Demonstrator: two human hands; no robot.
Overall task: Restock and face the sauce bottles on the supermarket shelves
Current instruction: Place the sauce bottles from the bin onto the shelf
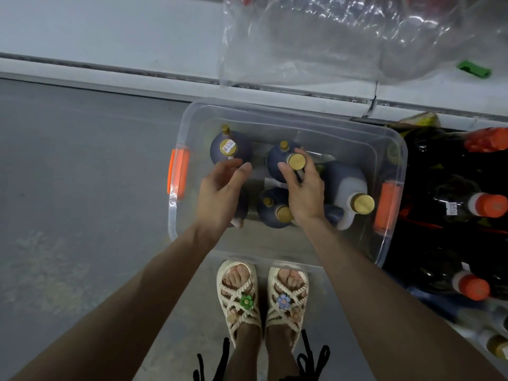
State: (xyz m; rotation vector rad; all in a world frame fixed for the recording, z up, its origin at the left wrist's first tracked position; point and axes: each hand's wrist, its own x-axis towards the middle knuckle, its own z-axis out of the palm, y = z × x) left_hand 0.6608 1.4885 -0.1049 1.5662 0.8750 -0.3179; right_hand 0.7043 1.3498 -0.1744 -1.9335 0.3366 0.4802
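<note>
Right hand [305, 193] pinches the cap of the sauce bottle [275, 160] beneath it.

We log the tub [302, 116] as clear, smooth plastic with a faint gloss. Its latches [178, 174] are orange plastic, slightly translucent. Each bottle [242, 148] in it reads matt dark blue, and one has a smooth white section; we cannot tell glass from ceramic. Caps [297, 161]: gold, metallic sheen, fine brushed look. One cap carries a paper sticker [229, 147], matt white.

Film [330, 37]: thin clear plastic, crinkled, shiny. Floor [82, 174]: grey, matt, faintly mottled. Sandals [237, 287]: cream woven rope, rough, with smooth moulded plastic flowers [246, 301]. Side bottles [445, 193]: dark and glossy, with matt orange tops [490, 206].
</note>
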